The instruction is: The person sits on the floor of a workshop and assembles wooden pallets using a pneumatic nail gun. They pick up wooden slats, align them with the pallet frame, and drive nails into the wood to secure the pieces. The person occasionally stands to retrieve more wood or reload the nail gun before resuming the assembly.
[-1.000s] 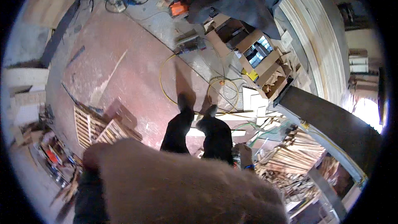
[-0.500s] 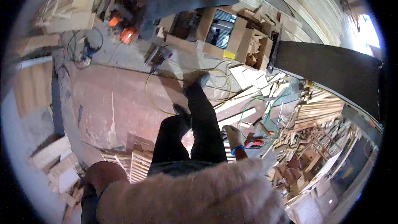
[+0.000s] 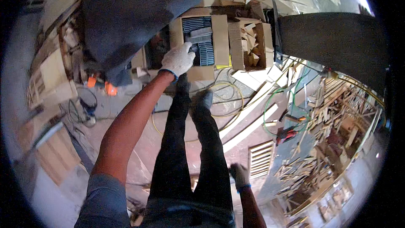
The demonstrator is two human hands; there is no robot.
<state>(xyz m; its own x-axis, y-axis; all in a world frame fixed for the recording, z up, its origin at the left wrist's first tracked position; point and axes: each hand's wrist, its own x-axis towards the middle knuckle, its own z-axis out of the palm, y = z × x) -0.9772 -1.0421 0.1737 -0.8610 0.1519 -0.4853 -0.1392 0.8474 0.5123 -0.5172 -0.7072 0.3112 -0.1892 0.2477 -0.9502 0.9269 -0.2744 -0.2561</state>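
Workshop clutter fills the head view: a dusty reddish floor (image 3: 139, 139) strewn with offcuts, pale wooden planks (image 3: 249, 122) lying slantwise, and a yellow cable (image 3: 230, 101) looped just past the person's feet. Straight ahead an open cardboard box (image 3: 219, 38) holds dark grey flat pieces (image 3: 202, 42) stacked side by side; a second carton (image 3: 253, 44) just to its right is full of small wood scraps. A large dark cloth (image 3: 126, 17) hangs over things at the upper left.

The left hand (image 3: 179, 59), in a white work glove, reaches forward into the open box, its fingers (image 3: 187, 50) curled onto the edge of the grey pieces. The right hand (image 3: 240, 176), also gloved, hangs low beside the right leg, well apart from the box; whether its fingers are apart or together I cannot tell.
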